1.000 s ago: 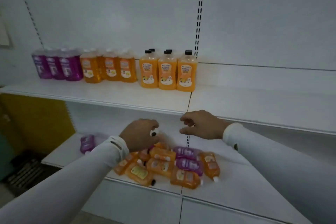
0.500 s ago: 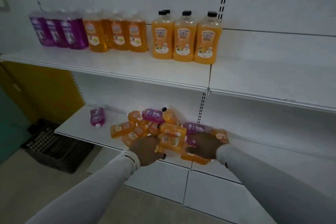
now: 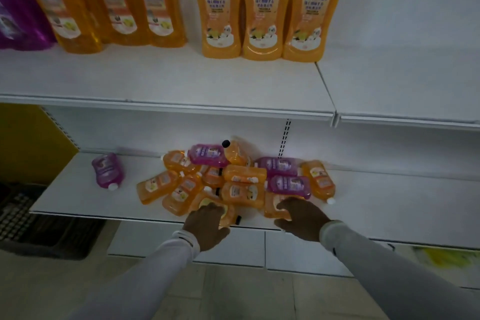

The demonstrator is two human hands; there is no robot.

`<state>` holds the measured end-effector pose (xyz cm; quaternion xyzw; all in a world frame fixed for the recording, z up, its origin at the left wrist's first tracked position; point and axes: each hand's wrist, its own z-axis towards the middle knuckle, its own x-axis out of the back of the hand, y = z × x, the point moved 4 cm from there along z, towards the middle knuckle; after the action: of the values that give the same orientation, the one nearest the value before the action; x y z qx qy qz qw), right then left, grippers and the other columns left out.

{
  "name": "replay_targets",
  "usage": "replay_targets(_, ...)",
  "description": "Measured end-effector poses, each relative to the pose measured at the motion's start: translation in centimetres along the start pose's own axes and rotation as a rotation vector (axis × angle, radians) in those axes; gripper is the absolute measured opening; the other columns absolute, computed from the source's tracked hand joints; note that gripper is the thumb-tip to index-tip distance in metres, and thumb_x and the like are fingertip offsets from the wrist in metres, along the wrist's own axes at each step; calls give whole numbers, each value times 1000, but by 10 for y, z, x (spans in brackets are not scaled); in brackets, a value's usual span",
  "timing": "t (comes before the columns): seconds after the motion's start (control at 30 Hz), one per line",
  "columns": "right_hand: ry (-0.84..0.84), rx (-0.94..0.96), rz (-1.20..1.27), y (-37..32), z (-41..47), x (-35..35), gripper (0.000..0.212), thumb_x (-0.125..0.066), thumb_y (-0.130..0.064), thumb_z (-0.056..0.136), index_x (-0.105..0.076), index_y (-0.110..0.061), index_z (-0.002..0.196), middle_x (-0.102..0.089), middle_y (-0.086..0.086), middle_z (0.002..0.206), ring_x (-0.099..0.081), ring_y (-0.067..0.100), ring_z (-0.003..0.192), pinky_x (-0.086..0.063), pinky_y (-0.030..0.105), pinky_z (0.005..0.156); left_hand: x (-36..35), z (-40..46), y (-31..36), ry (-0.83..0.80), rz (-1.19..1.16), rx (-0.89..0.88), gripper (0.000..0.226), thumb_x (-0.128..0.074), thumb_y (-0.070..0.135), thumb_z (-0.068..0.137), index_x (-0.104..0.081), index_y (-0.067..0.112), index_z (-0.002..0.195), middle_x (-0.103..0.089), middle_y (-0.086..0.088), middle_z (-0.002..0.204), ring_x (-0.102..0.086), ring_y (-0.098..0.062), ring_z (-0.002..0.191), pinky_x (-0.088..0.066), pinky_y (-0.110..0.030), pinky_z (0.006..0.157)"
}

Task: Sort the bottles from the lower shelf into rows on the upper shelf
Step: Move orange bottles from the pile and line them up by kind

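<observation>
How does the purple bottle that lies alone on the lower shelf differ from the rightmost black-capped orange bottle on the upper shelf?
The lone purple bottle lies on its side; the rightmost orange bottle stands upright. The purple one has a white cap, the orange one a black cap. The purple one lies apart from the others; the orange one stands in a row. Both carry a front label.

Dim, underexposed frame, no clear light source. Upper shelf point(image 3: 166, 78) reads brightest, its underside casts shade over the back of the lower shelf point(image 3: 78, 197). Small bright patch on the back panel behind the bottle pile point(image 3: 233, 179). Upper-left bottles point(image 3: 109, 8) smeared by motion blur, labels unreadable. Wide-angle bend on shelf edges. Hands dark, little detail; floor murky and soft.
</observation>
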<state>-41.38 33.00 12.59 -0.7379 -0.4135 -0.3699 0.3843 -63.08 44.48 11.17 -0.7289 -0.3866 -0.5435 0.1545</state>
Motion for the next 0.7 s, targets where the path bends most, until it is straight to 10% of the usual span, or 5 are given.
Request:
replay_targets(0.6, -64, 216, 50, -4, 134, -46, 39, -53, -43, 96, -57, -19, 127, -62, 0, 125, -60, 20, 115, -47, 34, 98, -76, 59, -54, -32, 162, 95, 52, -56, 37, 91, -47, 17, 137, -51, -6, 139, -52, -26, 123, -44, -39, 101)
replay_targets(0.7, 10, 219, 61, -14, 166, -39, 27, -52, -38, 96, -61, -19, 113, -67, -2, 112, -66, 18, 98, -53, 34, 87, -83, 76, -68, 38, 203, -9, 65, -88, 45, 50, -71, 22, 109, -71, -4, 112, -70, -22, 96, -59, -36, 77)
